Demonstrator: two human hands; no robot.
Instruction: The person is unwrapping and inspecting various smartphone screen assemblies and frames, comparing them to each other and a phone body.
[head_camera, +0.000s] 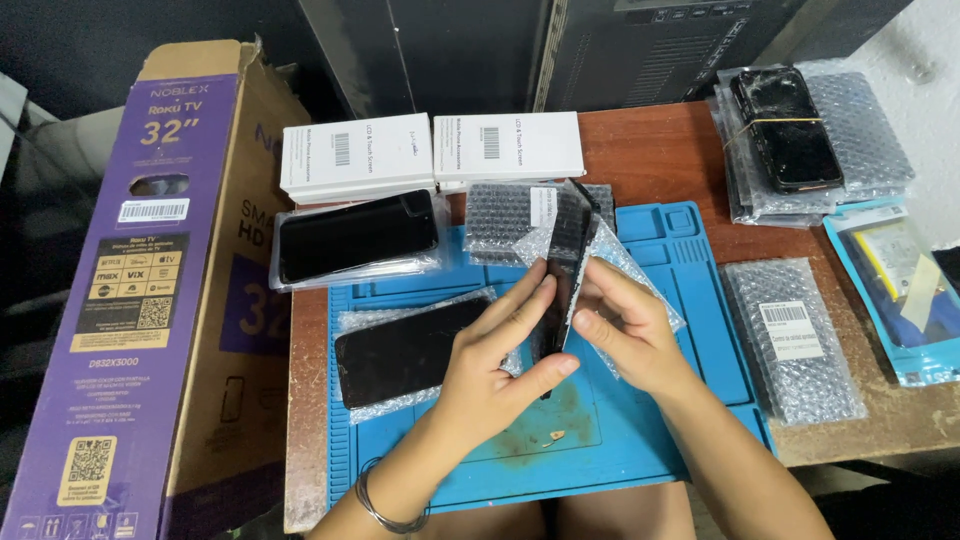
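I am holding a dark phone screen panel (562, 285) edge-on between both hands, above the middle of the blue work mat (700, 330) on the wooden worktop (660, 150). My left hand (495, 365) is closing its fingers (520, 310) on the panel's left face, thumb pressing near its lower edge; a thin metal bangle (375, 505) is sitting on that wrist. My right hand (625, 330) is gripping the panel from the right, fingers curled shut around its edge, and a bubble-wrap sleeve (625, 265) is hanging behind the panel, touching that hand. Left of my hands, another black screen in clear wrap (405, 350) is lying flat on the mat. Farther left and far, a larger black screen in a clear bag (355, 235) is resting just near two white boxes (430, 150) at the far edge. A bubble-wrapped packet (505, 215) is lying far of the panel. On the right, a bubble-wrap pouch with a label (790, 335) is lying beside the mat, a stack of wrapped parts topped by a cracked phone (785, 130) is sitting far right, and a blue packet (900, 285) is at the right edge. A tall purple television carton (140, 290) is standing at the left, against the worktop.
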